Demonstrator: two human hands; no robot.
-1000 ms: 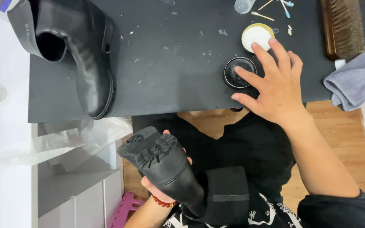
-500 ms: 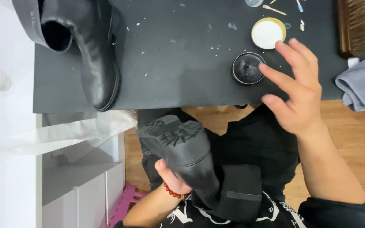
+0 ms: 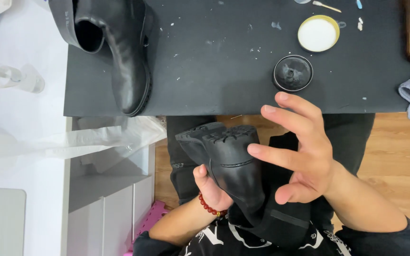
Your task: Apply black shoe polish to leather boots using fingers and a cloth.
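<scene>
Risk: the black boot [image 3: 233, 166] could have slipped down, since only the left hand [image 3: 210, 189] gripped it from under.
Left hand: closed around the boot's side, over the lap.
Right hand [image 3: 304, 156]: spread wide, held nothing, fingertips touching the boot's heel.
Polish tin [image 3: 293, 73]: open, farther off on the black table [image 3: 214, 71].
Other boot [image 3: 115, 47]: lying far left.

A home shoe-care corner. The paint-flecked black table [image 3: 224, 71] carries an open polish tin [image 3: 293, 73] and its lid [image 3: 318, 33]. Wooden floor [image 3: 399, 156] lies at right.

Boot [image 3: 119, 52] on table [image 3: 214, 85] (left end)
</scene>
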